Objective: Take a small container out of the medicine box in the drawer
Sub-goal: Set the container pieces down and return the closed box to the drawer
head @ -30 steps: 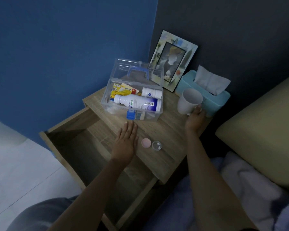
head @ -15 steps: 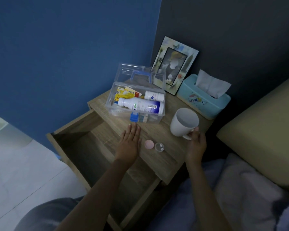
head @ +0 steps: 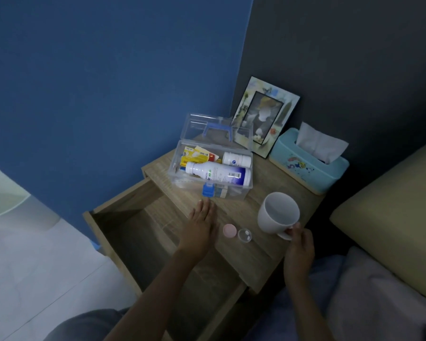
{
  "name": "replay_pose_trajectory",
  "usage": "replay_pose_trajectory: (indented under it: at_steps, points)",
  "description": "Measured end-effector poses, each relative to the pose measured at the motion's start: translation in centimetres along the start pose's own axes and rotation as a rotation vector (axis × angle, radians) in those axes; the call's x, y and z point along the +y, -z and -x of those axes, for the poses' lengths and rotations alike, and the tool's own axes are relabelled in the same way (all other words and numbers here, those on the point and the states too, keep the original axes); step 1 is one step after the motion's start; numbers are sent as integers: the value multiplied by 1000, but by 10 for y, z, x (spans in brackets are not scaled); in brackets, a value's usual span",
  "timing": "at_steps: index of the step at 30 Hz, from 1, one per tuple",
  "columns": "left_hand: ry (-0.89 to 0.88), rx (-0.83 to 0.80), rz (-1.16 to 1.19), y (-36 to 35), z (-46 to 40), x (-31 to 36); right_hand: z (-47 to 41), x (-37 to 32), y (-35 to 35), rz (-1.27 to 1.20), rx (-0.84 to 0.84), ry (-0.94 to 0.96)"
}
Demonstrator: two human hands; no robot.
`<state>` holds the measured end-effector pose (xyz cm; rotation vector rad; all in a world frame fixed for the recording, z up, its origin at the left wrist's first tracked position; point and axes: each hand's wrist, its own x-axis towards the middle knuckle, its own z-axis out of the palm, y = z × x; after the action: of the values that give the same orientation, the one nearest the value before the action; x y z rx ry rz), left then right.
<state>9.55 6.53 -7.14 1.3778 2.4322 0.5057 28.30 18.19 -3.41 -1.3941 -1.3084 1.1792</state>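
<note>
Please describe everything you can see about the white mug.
The white mug looks ceramic, glossy and plain, with a rounded body and a wide mouth. It appears empty. It is tilted, its opening turned toward the camera. The right hand holds it by the handle, over the wooden nightstand top, in front of the tissue box. Whether its base touches the wood is unclear.

Just the one cam here, strapped to the person's head, wide-angle, looking forward and steeply down. It sits close above a wooden bedside tabletop (head: 276,244) with its drawer (head: 133,232) pulled open toward the lower left. Both forearms reach in from the bottom edge. Blue wall (head: 96,70) fills the upper left, dark wall (head: 354,45) the upper right, the corner between them running nearly down the middle. Bed (head: 391,217) cuts in on the right. Edges bend a bit.
</note>
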Motion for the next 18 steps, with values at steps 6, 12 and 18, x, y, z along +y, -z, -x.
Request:
replay_pose_trajectory:
  at_steps: [6,12,18]
  points:
    - [88,643,259,59,4,-11,5,-41,0,33,114,231]
    - [336,683,659,106,-50,-27,-37,-127,-90,10,-164,329]
    - [425,389,945,98,-72,-42,-123,-126,-192,321,-412,-125]
